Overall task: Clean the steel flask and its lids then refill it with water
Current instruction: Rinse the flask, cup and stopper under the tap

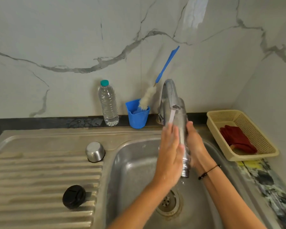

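Note:
The steel flask [182, 129] is held upside down over the sink basin [135, 162], its threaded mouth pointing down, under water running from the tap [169, 95]. My right hand [196, 146] grips the flask from the right side. My left hand [169, 151] lies with straight fingers flat against the flask's left side. On the draining board stand the steel cup lid [95, 151], upside down, and the black inner lid [74, 196].
Against the wall stand a clear plastic water bottle [108, 104] and a blue cup [137, 115] holding a bottle brush [155, 86] with a blue handle. A cream basket [262, 156] with a red cloth [238, 139] sits right of the sink. The drain [169, 204] is below the flask.

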The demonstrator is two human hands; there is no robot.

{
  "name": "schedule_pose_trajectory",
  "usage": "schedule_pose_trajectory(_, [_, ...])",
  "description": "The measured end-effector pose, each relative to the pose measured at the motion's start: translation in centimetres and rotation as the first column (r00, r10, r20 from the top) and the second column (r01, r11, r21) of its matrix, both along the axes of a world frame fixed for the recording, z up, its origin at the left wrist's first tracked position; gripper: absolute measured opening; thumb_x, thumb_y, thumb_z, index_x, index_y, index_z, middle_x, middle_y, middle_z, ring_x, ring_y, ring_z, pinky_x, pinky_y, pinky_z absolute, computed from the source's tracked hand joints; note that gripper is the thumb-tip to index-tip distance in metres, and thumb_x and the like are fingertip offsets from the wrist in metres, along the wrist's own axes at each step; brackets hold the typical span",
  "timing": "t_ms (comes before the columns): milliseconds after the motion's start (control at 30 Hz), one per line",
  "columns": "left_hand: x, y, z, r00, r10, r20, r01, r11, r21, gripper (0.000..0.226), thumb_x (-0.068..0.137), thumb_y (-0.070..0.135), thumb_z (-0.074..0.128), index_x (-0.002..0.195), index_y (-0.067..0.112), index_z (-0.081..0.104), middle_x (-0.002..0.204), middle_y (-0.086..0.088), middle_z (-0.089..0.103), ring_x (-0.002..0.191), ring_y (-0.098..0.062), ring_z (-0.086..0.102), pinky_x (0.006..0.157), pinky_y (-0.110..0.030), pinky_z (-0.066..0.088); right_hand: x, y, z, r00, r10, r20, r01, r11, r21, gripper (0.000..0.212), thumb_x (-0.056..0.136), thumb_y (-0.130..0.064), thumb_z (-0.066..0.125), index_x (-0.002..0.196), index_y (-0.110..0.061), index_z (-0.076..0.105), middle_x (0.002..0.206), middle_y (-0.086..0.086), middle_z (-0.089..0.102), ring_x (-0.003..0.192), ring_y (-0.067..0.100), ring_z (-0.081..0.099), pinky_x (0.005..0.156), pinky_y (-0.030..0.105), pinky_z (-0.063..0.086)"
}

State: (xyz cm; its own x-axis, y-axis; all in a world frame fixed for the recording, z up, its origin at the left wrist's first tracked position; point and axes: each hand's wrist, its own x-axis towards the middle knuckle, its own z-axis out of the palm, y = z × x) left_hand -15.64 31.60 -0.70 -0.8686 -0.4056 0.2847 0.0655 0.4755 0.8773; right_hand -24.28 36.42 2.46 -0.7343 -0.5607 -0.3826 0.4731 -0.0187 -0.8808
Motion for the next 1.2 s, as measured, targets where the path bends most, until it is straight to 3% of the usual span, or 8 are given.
schedule_pose_trajectory(100, [1.4,0.7,-0.7,1.0,-0.002,-0.006,0.002,1.0,0.025,0.053,0.104,0.028,0.024,0.147,0.03,-0.007,0.155,0.02,-0.019,0.141,0.007,-0.017,0.115,-0.014,-0.006,-0.2,-0.2,0.0,0.999,-0.004,0.033,0.004,1.0,-0.004,0.047,0.097,-0.051,0.029,0.11,-0.016,0.057,0.065,0.006,0.071,0.053,0.017,0.067,0.044,0.024,0.052])
schedule_pose_trajectory(233, [-1.3,-1.3,1.1,0.996,0.058,0.061,-0.063,0.994,0.089,0.056,0.104,0.034,0.022,0.149,0.03,-0.011,0.156,0.014,-0.023,0.144,0.001,-0.016,0.121,-0.028,-0.001,1.2,0.4,-0.8,0.991,0.057,-0.119,-0.058,0.998,-0.007,0.042,0.1,-0.043,0.024,0.11,-0.017,0.056,0.061,0.002,0.07,0.051,0.014,0.065,0.044,0.021,0.051])
schedule_pose_trajectory(433, [-4.8,-5.1,3.5,0.991,0.06,0.116,-0.097,0.931,0.351,0.06,0.099,0.052,0.031,0.152,0.034,0.01,0.155,0.005,0.028,0.14,-0.016,0.03,0.116,-0.041,0.028,3.7,0.8,-2.1,0.967,-0.025,-0.253,0.004,0.997,-0.083,0.031,0.1,-0.039,0.026,0.125,-0.039,0.044,0.099,0.013,0.067,0.081,0.026,0.067,0.068,0.038,0.057])
schedule_pose_trajectory(533, [-5.5,-5.0,3.7,0.989,0.105,0.104,-0.14,0.895,0.424,0.051,0.102,0.04,0.034,0.15,0.03,0.022,0.145,0.0,0.043,0.128,-0.017,0.046,0.107,-0.036,0.04,2.8,1.1,-1.8,0.956,0.044,-0.289,-0.048,0.999,-0.006,0.034,0.099,-0.041,0.026,0.129,-0.035,0.04,0.1,0.012,0.066,0.075,0.017,0.069,0.061,0.027,0.056])
schedule_pose_trajectory(633, [-6.0,-5.5,3.7,0.97,0.204,0.129,-0.239,0.882,0.405,0.047,0.103,0.029,0.033,0.149,0.025,0.027,0.138,-0.004,0.05,0.117,-0.016,0.053,0.093,-0.027,0.044,2.3,0.7,-2.1,0.923,0.153,-0.354,-0.117,0.986,0.12,0.054,0.093,-0.06,0.029,0.143,-0.038,0.023,0.119,0.01,0.06,0.09,0.019,0.068,0.076,0.036,0.057])
schedule_pose_trajectory(733, [-6.1,-5.5,3.7,0.971,0.201,0.132,-0.233,0.921,0.312,0.048,0.105,0.029,0.03,0.151,0.026,0.02,0.151,0.0,0.035,0.128,-0.008,0.04,0.096,-0.017,0.031,2.7,0.2,-2.7,0.902,0.104,-0.42,-0.049,0.989,0.139,0.048,0.093,-0.058,0.029,0.139,-0.057,0.013,0.127,0.004,0.055,0.097,0.021,0.066,0.083,0.045,0.055])
schedule_pose_trajectory(933, [-2.9,-2.7,-0.7,0.994,0.005,-0.108,0.017,0.98,0.198,0.057,0.091,0.067,0.031,0.137,0.064,-0.002,0.155,0.027,-0.018,0.144,0.0,-0.014,0.12,-0.038,0.0,1.0,-0.2,-1.7,0.922,0.027,-0.387,-0.005,0.998,0.058,0.044,0.102,-0.033,0.023,0.145,-0.034,0.017,0.121,-0.012,0.049,0.09,-0.016,0.058,0.064,0.002,0.045])
schedule_pose_trajectory(1200, [-0.4,-1.8,-2.9,0.998,0.018,-0.059,-0.008,0.985,0.173,0.071,0.089,0.07,0.022,0.148,0.032,0.007,0.159,0.017,-0.011,0.145,0.0,-0.009,0.12,-0.027,0.003,0.2,-1.4,-2.8,0.905,0.087,-0.417,-0.048,0.993,0.104,0.046,0.102,-0.041,0.02,0.147,-0.033,0.019,0.143,-0.001,0.042,0.119,0.007,0.05,0.082,0.014,0.049])
